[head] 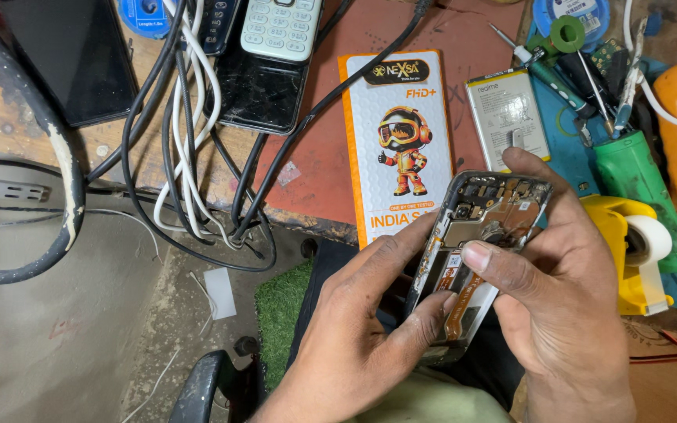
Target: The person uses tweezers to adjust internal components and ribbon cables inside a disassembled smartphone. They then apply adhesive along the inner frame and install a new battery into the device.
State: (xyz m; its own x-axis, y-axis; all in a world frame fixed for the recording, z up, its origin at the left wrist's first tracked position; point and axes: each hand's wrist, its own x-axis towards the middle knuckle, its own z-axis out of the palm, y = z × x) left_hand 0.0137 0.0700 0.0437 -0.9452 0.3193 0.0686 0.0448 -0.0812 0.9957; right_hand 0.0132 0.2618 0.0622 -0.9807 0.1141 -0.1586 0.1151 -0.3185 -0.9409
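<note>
We held an opened phone [476, 243] in both hands, left hand [362, 329], right hand [558, 290], thumb on its board, battery [507, 117] and orange box [397, 141] beyond.

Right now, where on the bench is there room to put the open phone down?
Bare reddish mat shows between the black cables and the orange-and-white box, and more above that box. The right side is crowded: battery, screwdrivers, green tool, yellow tape dispenser.

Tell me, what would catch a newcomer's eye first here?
Probably the opened phone, its back off and its parts bare, held low at centre between the left hand and the right hand. Behind it lies an orange and white box with a cartoon figure; left of that hangs a tangle of cables.
</note>
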